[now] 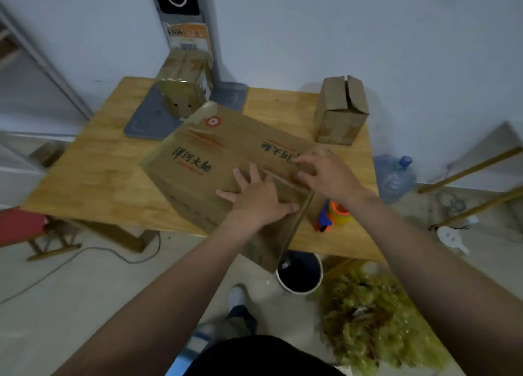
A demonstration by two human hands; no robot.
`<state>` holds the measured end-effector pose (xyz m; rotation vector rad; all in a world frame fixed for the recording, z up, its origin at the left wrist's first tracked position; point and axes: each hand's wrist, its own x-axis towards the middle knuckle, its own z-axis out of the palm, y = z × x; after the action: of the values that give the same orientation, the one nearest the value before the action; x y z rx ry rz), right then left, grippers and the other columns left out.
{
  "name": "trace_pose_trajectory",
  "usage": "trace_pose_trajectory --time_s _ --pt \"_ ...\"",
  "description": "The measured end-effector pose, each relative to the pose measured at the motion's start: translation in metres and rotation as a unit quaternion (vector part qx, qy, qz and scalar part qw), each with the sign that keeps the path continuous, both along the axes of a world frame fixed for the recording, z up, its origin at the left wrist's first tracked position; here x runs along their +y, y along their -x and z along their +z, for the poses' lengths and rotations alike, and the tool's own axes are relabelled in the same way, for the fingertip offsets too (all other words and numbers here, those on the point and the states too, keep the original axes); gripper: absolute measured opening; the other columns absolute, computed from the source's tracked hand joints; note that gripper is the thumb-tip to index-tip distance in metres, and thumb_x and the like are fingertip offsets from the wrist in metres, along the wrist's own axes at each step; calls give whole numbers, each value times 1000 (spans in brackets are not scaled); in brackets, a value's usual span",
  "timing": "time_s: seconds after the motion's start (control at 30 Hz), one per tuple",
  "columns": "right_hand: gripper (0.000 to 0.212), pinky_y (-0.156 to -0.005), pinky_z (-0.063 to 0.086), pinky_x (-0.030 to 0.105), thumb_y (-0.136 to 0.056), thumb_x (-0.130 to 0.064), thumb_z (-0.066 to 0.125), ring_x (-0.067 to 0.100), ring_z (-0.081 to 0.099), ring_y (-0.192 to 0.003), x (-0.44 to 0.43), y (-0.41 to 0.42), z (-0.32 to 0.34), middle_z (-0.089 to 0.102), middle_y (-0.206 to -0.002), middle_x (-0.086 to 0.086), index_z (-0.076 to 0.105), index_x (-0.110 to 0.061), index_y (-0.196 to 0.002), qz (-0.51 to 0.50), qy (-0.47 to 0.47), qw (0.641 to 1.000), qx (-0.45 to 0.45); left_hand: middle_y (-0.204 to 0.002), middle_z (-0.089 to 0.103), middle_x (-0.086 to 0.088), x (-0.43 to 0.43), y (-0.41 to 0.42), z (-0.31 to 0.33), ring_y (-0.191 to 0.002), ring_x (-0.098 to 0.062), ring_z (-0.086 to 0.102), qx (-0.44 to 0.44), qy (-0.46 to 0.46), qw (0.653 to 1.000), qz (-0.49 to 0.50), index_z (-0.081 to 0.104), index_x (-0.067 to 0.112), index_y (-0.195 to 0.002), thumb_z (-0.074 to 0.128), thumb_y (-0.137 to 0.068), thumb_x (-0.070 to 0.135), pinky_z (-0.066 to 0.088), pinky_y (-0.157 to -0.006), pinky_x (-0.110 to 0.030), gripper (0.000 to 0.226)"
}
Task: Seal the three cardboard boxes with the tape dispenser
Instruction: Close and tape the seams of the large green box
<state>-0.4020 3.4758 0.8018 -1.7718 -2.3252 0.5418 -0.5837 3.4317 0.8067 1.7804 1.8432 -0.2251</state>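
A large cardboard box (198, 155) with dark printed characters lies on the wooden table (93, 160), its near end hanging over the front edge. My left hand (257, 197) presses flat on its near top flap, fingers spread. My right hand (328, 172) rests palm down on the top just to the right. A small box (341, 112) with its top flaps ajar stands at the back right. Another small box (184, 84), shiny with tape, stands at the back. The tape dispenser (334, 214), orange and blue with a yellow roll, lies on the table right of the large box.
A grey stand base (147, 121) with a pole sits at the table's back. On the floor are a white bucket (300, 273), a leafy plant (376, 319), a water jug (396, 177), a cable and a red stool (19, 225) at the left.
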Motion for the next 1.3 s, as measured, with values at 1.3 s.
trace_pose_trajectory --time_s 1.3 --pt "77 -103 48 44 -92 -65 55 35 53 -114 -14 10 -29 32 -136 13 38 -20 -152 -137 18 990 -30 -163 30 16 59 96 -21 -156 -20 14 -97 -134 983 -80 57 37 -143 77 -88 7 29 -121 -45 66"
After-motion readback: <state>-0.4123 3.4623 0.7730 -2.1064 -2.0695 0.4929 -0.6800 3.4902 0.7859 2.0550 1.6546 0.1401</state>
